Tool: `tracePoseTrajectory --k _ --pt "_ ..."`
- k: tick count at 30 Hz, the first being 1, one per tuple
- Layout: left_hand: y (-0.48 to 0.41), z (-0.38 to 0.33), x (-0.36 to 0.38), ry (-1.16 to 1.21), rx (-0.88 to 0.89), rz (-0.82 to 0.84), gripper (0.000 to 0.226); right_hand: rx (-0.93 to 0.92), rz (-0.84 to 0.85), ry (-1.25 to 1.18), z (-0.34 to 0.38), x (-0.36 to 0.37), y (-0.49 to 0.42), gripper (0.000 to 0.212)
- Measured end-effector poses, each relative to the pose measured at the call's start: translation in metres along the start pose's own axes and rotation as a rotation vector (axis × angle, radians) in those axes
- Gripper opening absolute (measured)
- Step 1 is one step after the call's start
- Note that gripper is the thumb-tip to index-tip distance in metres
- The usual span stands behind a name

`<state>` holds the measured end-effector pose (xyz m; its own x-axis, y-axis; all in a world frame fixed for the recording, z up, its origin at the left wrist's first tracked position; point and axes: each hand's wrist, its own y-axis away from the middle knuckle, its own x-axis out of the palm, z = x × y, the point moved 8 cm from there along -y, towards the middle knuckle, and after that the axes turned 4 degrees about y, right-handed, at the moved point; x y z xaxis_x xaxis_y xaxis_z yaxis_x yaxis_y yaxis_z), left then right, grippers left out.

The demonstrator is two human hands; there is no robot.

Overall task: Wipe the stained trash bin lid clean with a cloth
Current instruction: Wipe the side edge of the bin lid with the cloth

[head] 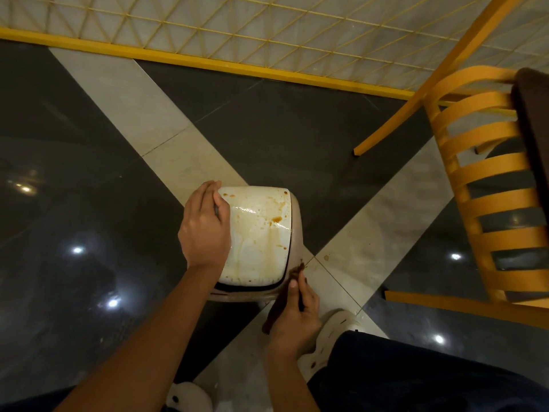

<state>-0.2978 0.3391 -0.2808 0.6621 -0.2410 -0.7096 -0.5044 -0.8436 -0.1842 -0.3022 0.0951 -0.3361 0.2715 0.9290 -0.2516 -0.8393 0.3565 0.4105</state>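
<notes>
Fingers (208, 188) of the left hand (205, 224) curl over the far-left corner of the lid (258, 236) with the thumb laid on its top face, so that hand grips it. Fingers (309, 295) of the right hand (297, 315) are closed round a dark brown cloth (280, 301), thumb pinning it. The cloth's tip touches the near-right corner, right at the lid edge. Lid is white and glossy and sits on the beige bin (297, 215), low in the middle of the view. Brown stains on it: a blot near the right edge, spatter at the far side, streaks running to the near edge. Bin stands on the floor (89, 173), dark tiles with pale diagonal strips. There is a small brown spot (326, 257) on the strip just right of the bin. Yellow slatted chair (487, 185) to the right, well apart. Yellow grid partition (208, 28) along the far side. White shoe (338, 325) beside the right hand, second shoe (187, 394) at the bottom edge, dark trouser leg (416, 379) bottom right.
</notes>
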Motion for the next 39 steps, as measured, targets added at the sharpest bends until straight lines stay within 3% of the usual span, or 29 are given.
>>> tracePoseTrajectory --k 8,14,21,24,28,33,39 --pt "0.000 0.003 0.002 -0.001 -0.015 0.003 0.033 -0.013 0.406 0.219 0.046 0.069 -0.086 0.023" --pt "0.000 0.005 0.002 0.020 -0.031 -0.004 0.034 -0.117 0.579 0.310 0.071 0.132 -0.119 0.023" --pt "0.000 0.004 0.002 0.022 -0.032 0.002 0.038 -0.039 0.541 0.319 0.048 0.098 -0.114 0.028" --pt "0.000 0.002 0.001 0.023 -0.031 -0.011 0.038 -0.068 0.506 0.316 0.031 0.067 -0.097 0.029" --pt "0.000 0.002 0.001 0.018 -0.026 -0.004 0.038 -0.189 0.509 0.387 0.047 0.086 -0.105 0.027" --pt "0.000 0.003 0.001 0.005 -0.030 -0.015 0.034 -0.381 0.695 0.546 0.089 0.144 -0.115 0.025" --pt "0.000 0.003 0.000 0.008 -0.037 0.001 0.034 -0.327 0.874 0.588 0.094 0.153 -0.116 0.024"
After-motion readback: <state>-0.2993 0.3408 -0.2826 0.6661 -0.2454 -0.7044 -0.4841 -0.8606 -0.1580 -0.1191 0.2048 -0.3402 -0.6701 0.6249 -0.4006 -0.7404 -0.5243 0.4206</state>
